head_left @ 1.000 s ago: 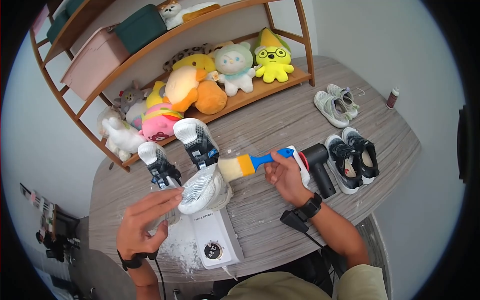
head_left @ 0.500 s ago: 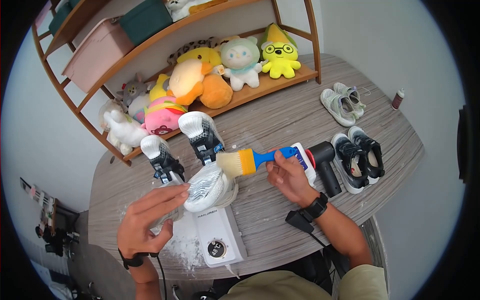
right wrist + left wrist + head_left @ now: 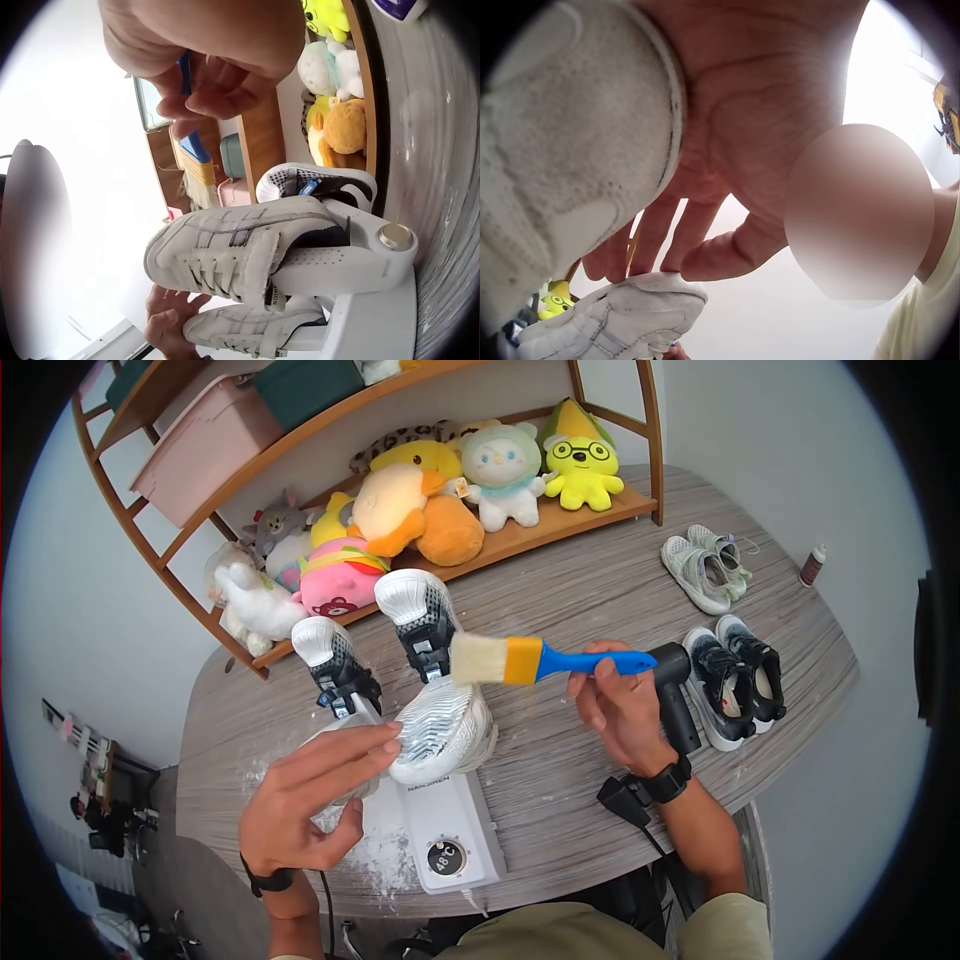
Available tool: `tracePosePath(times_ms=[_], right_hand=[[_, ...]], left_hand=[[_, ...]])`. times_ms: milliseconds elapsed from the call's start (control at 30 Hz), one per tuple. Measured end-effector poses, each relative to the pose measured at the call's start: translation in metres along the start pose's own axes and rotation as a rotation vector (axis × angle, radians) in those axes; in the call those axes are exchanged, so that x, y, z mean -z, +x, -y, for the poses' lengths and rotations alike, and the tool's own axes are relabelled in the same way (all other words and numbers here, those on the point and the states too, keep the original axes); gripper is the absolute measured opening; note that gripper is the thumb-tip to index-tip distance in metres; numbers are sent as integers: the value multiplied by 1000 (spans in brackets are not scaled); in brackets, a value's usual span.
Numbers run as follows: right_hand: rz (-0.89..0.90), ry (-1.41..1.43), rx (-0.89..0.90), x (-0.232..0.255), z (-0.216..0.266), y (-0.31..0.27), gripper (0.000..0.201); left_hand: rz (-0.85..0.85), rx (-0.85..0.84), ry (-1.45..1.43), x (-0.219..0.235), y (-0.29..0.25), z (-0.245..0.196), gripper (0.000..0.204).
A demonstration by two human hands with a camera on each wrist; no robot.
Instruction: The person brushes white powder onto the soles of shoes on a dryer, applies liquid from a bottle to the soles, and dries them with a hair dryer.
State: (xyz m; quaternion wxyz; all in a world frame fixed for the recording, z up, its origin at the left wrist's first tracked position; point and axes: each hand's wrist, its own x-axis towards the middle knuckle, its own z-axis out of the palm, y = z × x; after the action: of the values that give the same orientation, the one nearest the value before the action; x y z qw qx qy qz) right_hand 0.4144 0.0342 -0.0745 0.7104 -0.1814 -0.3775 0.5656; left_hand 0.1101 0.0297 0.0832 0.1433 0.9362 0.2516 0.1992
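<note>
My right hand (image 3: 630, 715) pinches the blue handle of a flat paintbrush (image 3: 522, 660), its pale bristles pointing left just past the far side of a white shoe (image 3: 435, 730). That shoe sits sole up on a white shoe dryer (image 3: 450, 850) reading 48°C; wet-looking streaks cover its ridged sole. With fingers stretched out, my left hand (image 3: 305, 810) touches the toe of this shoe. A second white shoe (image 3: 577, 127) stands under the left palm, mostly hidden in the head view. In the right wrist view both white shoes hang on the dryer's arms.
Two black-and-white shoes (image 3: 415, 620) stand sole up behind. White powder (image 3: 385, 855) lies left of the dryer. At right are a dark hair dryer (image 3: 678, 705), black shoes (image 3: 722, 690), pale green shoes (image 3: 700, 575) and a small bottle (image 3: 813, 566). Plush toys fill a wooden shelf (image 3: 570, 525).
The brush has lifted off the shoe's edge, swinging up and right with my right hand, which now covers the white bottle. My left hand keeps touching the toe. The head view has shifted.
</note>
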Motion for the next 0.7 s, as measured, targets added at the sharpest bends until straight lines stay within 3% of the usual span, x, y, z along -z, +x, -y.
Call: tracePosePath(times_ms=[67, 167, 267, 467, 567, 700], right_hand=[[-89, 74, 5, -1, 3, 1, 27], [78, 316, -91, 4, 2, -3, 28], [100, 111, -76, 5, -2, -1, 27], [-265, -55, -41, 14, -12, 9, 22], [-274, 200, -126, 15, -11, 8, 22], [-176, 138, -174, 11, -14, 5, 24]], left_hand=[[1, 3, 4, 0, 1, -1, 65], [-10, 1, -1, -1, 3, -1, 65], [-26, 5, -8, -2, 2, -2, 65], [-36, -5, -20, -3, 2, 0, 65], [-37, -8, -19, -3, 3, 0, 64], [-41, 7, -8, -3, 3, -2, 64]])
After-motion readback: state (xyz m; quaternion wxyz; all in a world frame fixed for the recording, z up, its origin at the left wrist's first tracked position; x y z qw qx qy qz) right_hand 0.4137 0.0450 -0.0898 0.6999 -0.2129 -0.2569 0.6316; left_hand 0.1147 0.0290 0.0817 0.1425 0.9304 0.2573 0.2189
